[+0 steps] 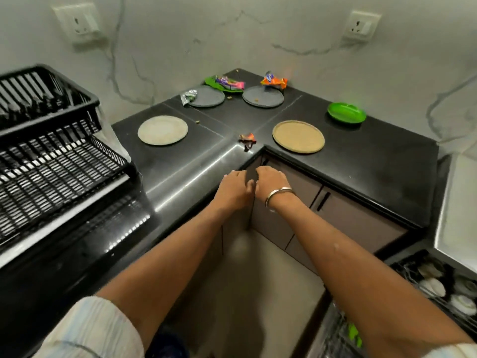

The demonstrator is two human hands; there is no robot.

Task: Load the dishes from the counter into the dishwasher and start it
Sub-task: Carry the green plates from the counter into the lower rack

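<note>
Two bare forearms reach up from the bottom of the frame and meet at centre, just below the inner corner of the black L-shaped counter [361, 161]. Both the left hand [233, 189] and the right hand [271, 183], which wears a metal bangle [278, 196], have curled fingers; what they touch, if anything, cannot be told, as they cover the spot against the cabinet front [335, 215].

Above the hands, a crumpled wrapper [247, 141] sits at the counter's rounded inner edge. Left of it lies a pale grey plate [162, 130], right of it a tan plate [298, 136]; both lie flat, well apart, with bare counter between. Toward the back corner lie two dark grey plates [207, 96] [262, 96], a green plate [222, 86] partly behind the left one under a purple wrapper [229, 82], a silver wrapper [188, 96] and an orange wrapper [274, 81]. Another green plate [346, 112] sits near the wall at upper right.

At left stands a black dish rack [51, 140]. At lower right, the open dishwasher's rack [438, 288] holds white dishes. Open floor shows between the arms.
</note>
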